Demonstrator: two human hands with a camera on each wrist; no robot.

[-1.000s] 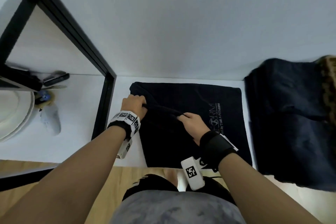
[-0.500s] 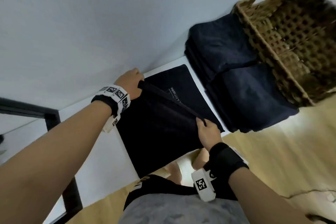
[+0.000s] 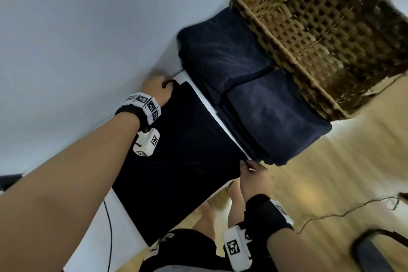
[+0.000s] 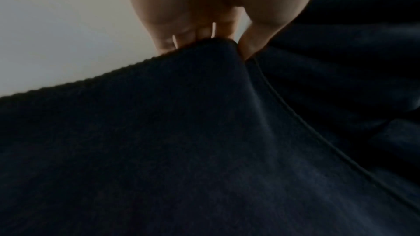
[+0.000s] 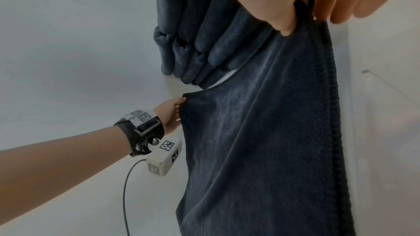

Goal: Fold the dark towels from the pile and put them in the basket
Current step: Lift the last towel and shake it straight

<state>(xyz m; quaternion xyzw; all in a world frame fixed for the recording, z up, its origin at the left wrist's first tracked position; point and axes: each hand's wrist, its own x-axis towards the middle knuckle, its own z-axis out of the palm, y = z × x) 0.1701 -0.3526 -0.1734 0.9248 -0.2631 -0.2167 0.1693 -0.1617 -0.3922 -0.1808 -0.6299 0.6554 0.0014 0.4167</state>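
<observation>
A dark towel (image 3: pixel 176 161) is spread flat on the white table (image 3: pixel 92 238), folded over on itself, and is held at two corners. The far corner is pinched by the left hand (image 3: pixel 155 89) — in the left wrist view the fingers (image 4: pixel 181 33) are seen together behind the cloth's edge, with the thumb (image 4: pixel 252 46) pressed against it from the other side. The near corner, at the table's front edge, is gripped by the right hand (image 3: pixel 256 180); in the right wrist view the thumb (image 5: pixel 279 19) lies on top of the cloth and the fingers (image 5: pixel 336 6) are curled together beneath it, so the corner is clamped between them.

Just beside the towel, to its right, a pile (image 3: pixel 254 99) of dark blue towels is stacked on the table, a narrow strip of white showing between the two. Against the pile's far side a wicker basket (image 3: pixel 326 35) is set — its open lattice wall is turned toward the camera, and whether anything lies in it cannot be told. A cable (image 3: pixel 109 227) runs across the table below the left forearm. Beyond the table, a wooden floor (image 3: pixel 331 172) is seen.
</observation>
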